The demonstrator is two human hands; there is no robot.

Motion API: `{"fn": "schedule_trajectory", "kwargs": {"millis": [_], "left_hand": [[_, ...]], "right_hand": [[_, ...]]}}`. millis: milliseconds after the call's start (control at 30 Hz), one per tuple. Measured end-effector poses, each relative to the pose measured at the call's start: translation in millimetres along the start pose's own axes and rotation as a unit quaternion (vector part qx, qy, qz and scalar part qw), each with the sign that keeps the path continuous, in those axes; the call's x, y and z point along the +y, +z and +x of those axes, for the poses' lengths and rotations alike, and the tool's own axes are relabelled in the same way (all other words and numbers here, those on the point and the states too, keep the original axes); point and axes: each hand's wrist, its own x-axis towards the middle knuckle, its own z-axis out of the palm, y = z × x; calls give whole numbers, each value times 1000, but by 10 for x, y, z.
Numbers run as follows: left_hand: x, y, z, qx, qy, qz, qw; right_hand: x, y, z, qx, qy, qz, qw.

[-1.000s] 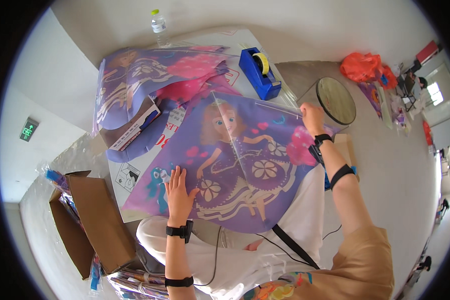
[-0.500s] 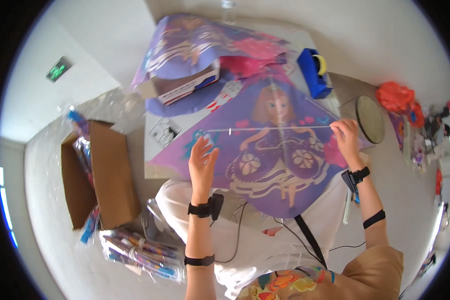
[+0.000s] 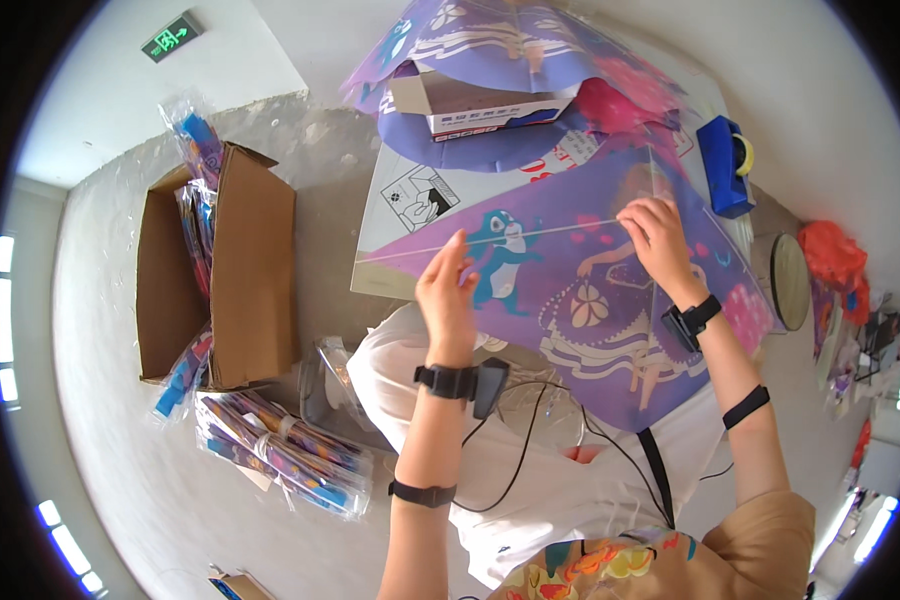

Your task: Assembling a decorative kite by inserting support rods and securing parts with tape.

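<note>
A purple kite (image 3: 530, 290) printed with a figure in a gown and a blue animal lies spread over a white box and my lap. Across its upper half runs a thin white rod (image 3: 560, 231). My right hand (image 3: 658, 240) pinches this rod near the kite's centre line. At the rod's left part, my left hand (image 3: 448, 295) has its index fingertip over it, thumb held apart. Whether that fingertip presses on the rod or only crosses it is hard to see. The rod's far left end reaches the kite's pink left corner.
More kite sheets (image 3: 500, 40) drape over an open carton (image 3: 500, 105) at the back. A blue tape dispenser (image 3: 725, 165) stands at back right. On the left are a cardboard box (image 3: 245, 270) and wrapped bundles (image 3: 280, 450). Black cables (image 3: 510, 470) cross my lap.
The view has shifted, with the scene lower left more visible. My right hand has moved inward from the kite's right side to its middle, and the rod now reaches farther left, past my left hand.
</note>
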Motion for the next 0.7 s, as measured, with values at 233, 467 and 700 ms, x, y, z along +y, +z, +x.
{"fn": "schedule_trajectory", "kwargs": {"millis": [233,467,700], "left_hand": [[-450,342,133,-16,-108,94,990],[-282,267,83,-148,332,631,685],[-173,-4,184,-44,342,689,638]], "right_hand": [[-86,511,586,-60,-87,-38,994],[516,834,595,-91,-56,-43,993],[618,849,592,-87,-72,-46,993]]}}
